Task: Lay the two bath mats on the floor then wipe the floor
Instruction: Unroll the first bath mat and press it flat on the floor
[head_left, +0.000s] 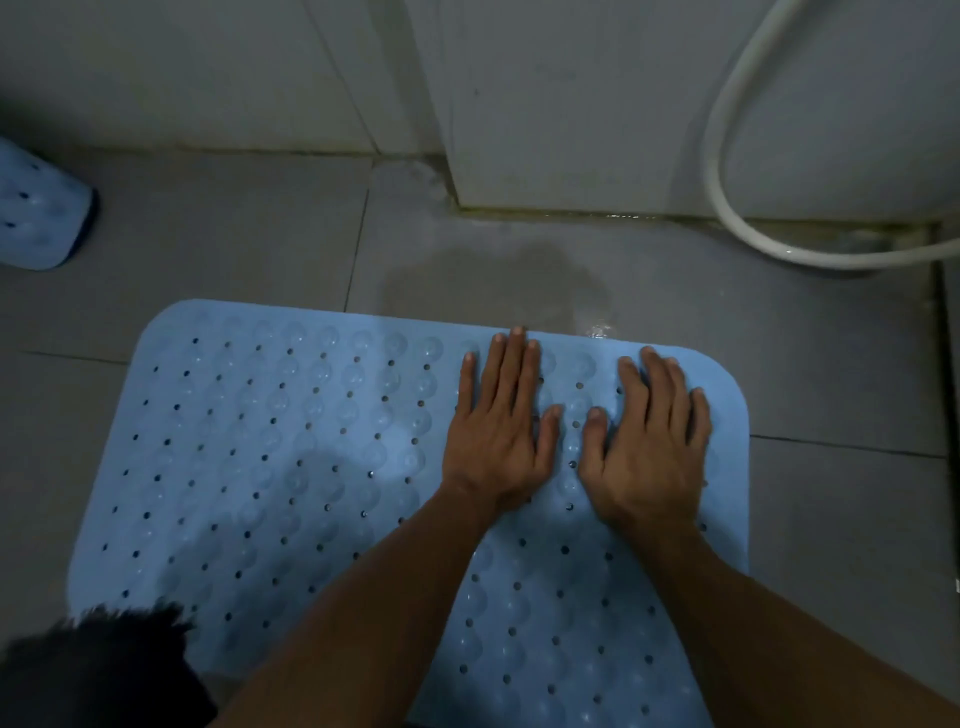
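Head view: blue bath mat (291, 467) flat on the tiled floor (208, 234), centre to lower frame. Left hand (498, 431) and right hand (649, 441) side by side, fingers straight, palms pressing its upper right part, gripping nothing. Second mat (36, 208) at left edge. Wet patch (493, 275) above the mat; white hose (727, 156) upper right.

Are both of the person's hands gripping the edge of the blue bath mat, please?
No, the left hand and right hand lie flat on the bath mat, fingers straight.
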